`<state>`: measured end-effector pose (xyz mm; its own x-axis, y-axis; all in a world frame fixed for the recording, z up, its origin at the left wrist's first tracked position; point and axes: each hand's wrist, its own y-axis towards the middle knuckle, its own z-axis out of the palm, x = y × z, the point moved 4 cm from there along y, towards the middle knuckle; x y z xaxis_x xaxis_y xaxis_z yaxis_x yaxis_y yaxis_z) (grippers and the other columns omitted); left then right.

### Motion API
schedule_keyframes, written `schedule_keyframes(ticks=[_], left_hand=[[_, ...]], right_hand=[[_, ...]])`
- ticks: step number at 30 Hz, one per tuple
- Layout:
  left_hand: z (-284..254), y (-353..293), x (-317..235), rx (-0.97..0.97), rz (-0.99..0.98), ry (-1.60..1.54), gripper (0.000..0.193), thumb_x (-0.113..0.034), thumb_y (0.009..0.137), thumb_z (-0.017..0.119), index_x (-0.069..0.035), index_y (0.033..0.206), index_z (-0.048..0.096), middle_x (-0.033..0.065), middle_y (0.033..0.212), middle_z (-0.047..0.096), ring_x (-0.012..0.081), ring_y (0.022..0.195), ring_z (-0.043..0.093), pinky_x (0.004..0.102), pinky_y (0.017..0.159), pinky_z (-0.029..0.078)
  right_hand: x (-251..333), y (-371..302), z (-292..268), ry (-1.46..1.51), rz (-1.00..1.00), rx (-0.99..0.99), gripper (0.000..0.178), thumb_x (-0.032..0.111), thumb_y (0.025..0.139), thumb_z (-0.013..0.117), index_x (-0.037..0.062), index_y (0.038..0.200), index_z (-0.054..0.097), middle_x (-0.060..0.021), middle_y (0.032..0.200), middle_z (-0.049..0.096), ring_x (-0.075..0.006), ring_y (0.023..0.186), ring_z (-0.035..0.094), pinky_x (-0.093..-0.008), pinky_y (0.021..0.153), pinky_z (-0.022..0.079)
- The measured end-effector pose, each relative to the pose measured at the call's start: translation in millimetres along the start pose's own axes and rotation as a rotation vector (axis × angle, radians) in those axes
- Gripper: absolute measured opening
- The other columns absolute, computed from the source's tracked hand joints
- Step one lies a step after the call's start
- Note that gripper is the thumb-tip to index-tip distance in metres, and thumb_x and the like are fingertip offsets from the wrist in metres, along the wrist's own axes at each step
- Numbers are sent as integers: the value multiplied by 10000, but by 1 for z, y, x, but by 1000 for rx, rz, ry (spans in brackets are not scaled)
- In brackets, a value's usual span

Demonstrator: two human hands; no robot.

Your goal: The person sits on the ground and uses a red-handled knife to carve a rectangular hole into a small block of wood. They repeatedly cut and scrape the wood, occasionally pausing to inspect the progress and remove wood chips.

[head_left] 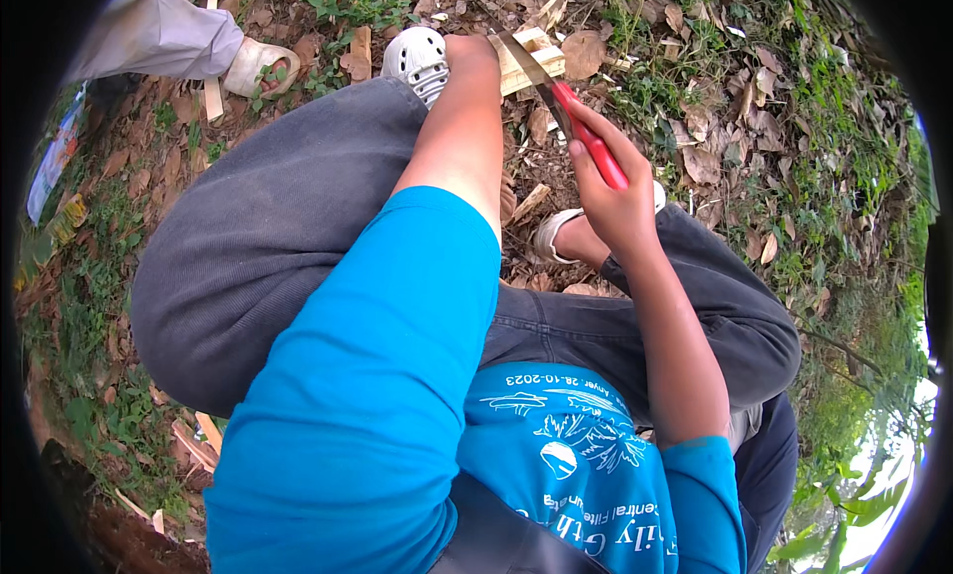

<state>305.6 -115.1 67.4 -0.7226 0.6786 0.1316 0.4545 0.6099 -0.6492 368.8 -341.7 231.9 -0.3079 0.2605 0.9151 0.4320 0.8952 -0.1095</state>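
Note:
My right hand (611, 182) is closed around the red handle (599, 149) of a long, slightly curved knife (528, 66). Its blade slants up and left across a pale, split piece of wood (541, 58). My left hand (472, 53) is closed at the left end of that wood, right beside the blade's tip end. Most of its fingers are hidden from this view. The wood lies low between my feet, just right of the white clog (415, 60) on my left foot.
Dry leaves (700, 162), grass and wood chips cover the ground. At upper left another person's leg (164, 33) and pale shoe (260, 70) stand near a thin wooden strip (212, 97). My bent knees flank the work. More wood pieces (194, 443) lie at lower left.

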Motion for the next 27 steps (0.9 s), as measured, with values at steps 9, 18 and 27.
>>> schedule_keyframes(ticks=[9,18,27], left_hand=[[-10,-17,10,110,-2,-36,916,-655,557,925,-61,1224,724,58,1164,761,208,1029,746,331,864,576],[10,2,9,19,-46,-47,814,-586,561,952,-70,1158,752,32,1061,784,194,973,757,316,811,573],[-1,-10,9,58,-8,-36,809,-634,564,931,-100,1150,772,26,1084,777,190,1008,748,327,839,572]], right_hand=[[24,-55,-5,-44,18,5,415,34,955,640,60,1369,623,-178,1221,715,-224,1131,691,-326,971,502],[13,-29,-6,-33,-16,59,399,51,965,636,68,1363,634,-161,1178,727,-196,1074,690,-332,957,504],[11,-38,0,-24,-5,-10,410,33,969,632,58,1377,620,-149,1238,713,-201,1140,677,-323,992,492]])
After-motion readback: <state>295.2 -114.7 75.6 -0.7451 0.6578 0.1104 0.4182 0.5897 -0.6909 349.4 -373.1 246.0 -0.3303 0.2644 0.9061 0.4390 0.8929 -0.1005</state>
